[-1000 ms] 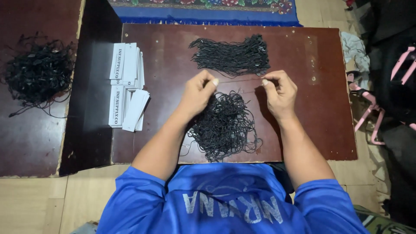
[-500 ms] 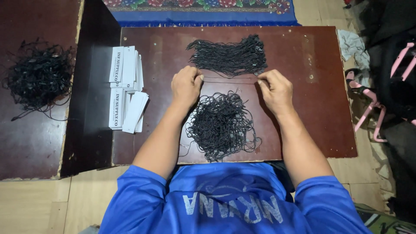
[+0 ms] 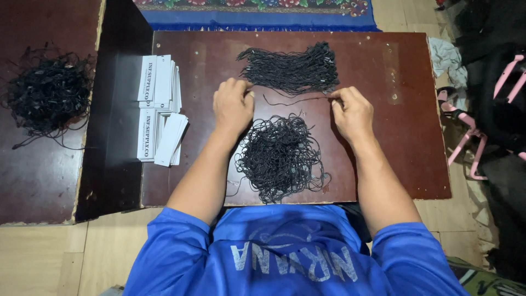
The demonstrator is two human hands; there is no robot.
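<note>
Dark reddish-brown wood makes up the table point(image 3: 405, 137), which sits low over a pale plank floor point(image 3: 38, 257), with the edge of a blue patterned rug point(image 3: 257, 16) along its far side. Both hands work at the middle of the table: the left hand point(image 3: 233, 104) and the right hand point(image 3: 353, 109) each pinch one end of a single black cord point(image 3: 293, 101), their fingers closed on it so that it stretches between them just above the wood. Directly beyond the cord lies a tidy bundle of straightened black cords point(image 3: 290, 68), nearly touching the left hand's knuckles. Nearer the person, between the two forearms, sits a loose tangled heap of black cords point(image 3: 279, 156), close under the stretched cord but apart from it. Left of the left hand, at the table's edge, stand stacks of white paper tags point(image 3: 159, 107), some fanned out. A second dark table point(image 3: 33, 181) to the far left carries another tangled black pile point(image 3: 49, 96), well apart from the hands. On the right, dark bags with pink straps point(image 3: 493, 109) and a pale cloth point(image 3: 446, 57) crowd the floor beside the table.
</note>
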